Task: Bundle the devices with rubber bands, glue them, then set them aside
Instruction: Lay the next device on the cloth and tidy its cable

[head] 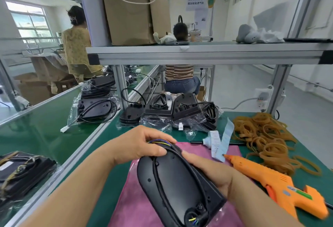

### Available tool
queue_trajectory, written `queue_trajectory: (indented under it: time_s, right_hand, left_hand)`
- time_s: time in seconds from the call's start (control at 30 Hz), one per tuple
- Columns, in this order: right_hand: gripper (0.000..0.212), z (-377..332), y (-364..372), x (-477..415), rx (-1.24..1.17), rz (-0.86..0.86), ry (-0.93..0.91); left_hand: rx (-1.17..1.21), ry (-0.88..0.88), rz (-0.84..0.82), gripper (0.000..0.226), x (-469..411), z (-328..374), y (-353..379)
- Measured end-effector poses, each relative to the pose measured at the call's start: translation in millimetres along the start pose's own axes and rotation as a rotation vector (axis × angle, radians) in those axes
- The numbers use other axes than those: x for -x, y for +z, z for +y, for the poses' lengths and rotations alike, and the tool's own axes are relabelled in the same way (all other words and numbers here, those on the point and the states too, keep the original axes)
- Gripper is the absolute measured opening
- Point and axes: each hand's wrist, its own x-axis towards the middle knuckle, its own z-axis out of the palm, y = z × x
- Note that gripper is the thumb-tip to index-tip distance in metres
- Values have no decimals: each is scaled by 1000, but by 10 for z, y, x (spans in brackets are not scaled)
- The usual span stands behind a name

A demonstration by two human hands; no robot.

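Left hand (144, 143) pinches loose wires at the 12 o'clock end of the black device (176, 181), held over the pink cloth (137, 208) at 6 o'clock, right hand (212, 172) grips its 3 o'clock edge; unbanded cable may spring loose, rubber bands (266, 136) lying at 2 o'clock.

Ref the mat (129, 205): device (176, 178) held just above it, glue gun (281, 181) just R of it, rubber-band pile (266, 136) R & behind, small bottle (212, 139) at its back edge, bagged devices (171, 113) farther behind, bundled devices (21, 172) well L.
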Motion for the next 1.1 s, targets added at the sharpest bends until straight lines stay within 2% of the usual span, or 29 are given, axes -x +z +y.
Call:
queue_trajectory:
  time_s: [0.07, 0.13, 0.2, 0.3, 0.37, 0.47, 0.57, 0.63, 0.67, 0.77, 0.8, 0.87, 0.97, 1.1]
  right_hand:
    - [71, 102, 24, -60, -119, -1, -38]
    - [69, 183, 26, -118, -161, 12, -40]
    - [65, 221, 42, -183, -154, 61, -11]
    - [64, 234, 87, -237, -183, 79, -27]
    - [68, 232, 61, -248, -260, 82, -69]
    - [72, 228, -67, -247, -408, 106, -157]
    - [56, 192, -121, -207, -442, 175, -279]
    - [36, 153, -66, -214, -392, 160, -340]
    - [37, 149, -7, -214, -369, 150, -352]
    - [81, 182, 141, -235, -421, 128, -312]
    - [86, 185, 183, -247, -426, 116, -297]
    - [80, 191, 231, -262, -423, 133, -280]
    - [65, 216, 197, -248, -485, 156, -257]
    - [81, 217, 222, -226, -468, 181, -263]
  left_hand:
    - [-76, 6, 52, 25, -74, 59, -61]
    - [-184, -3, 165, 10, -136, 146, -126]
    - [-337, -4, 231, 8, -179, 295, -115]
    - [-481, 171, 266, 8, -140, 572, 49]
    - [-387, 331, 271, 9, -14, 734, 157]
    - [-226, 471, 179, 11, 191, 883, 217]
    - [-111, 545, 66, 7, 303, 905, 280]
    - [-90, 528, 87, 7, 255, 861, 381]
    - [-89, 499, 127, 7, 190, 808, 429]
    - [-118, 405, 340, 10, -72, 579, 462]
    - [-138, 371, 408, 9, -146, 492, 435]
    - [-183, 309, 489, 4, -243, 314, 384]
    - [-259, 251, 520, 13, -233, 126, 365]
    - [-146, 218, 523, 20, -140, 87, 434]
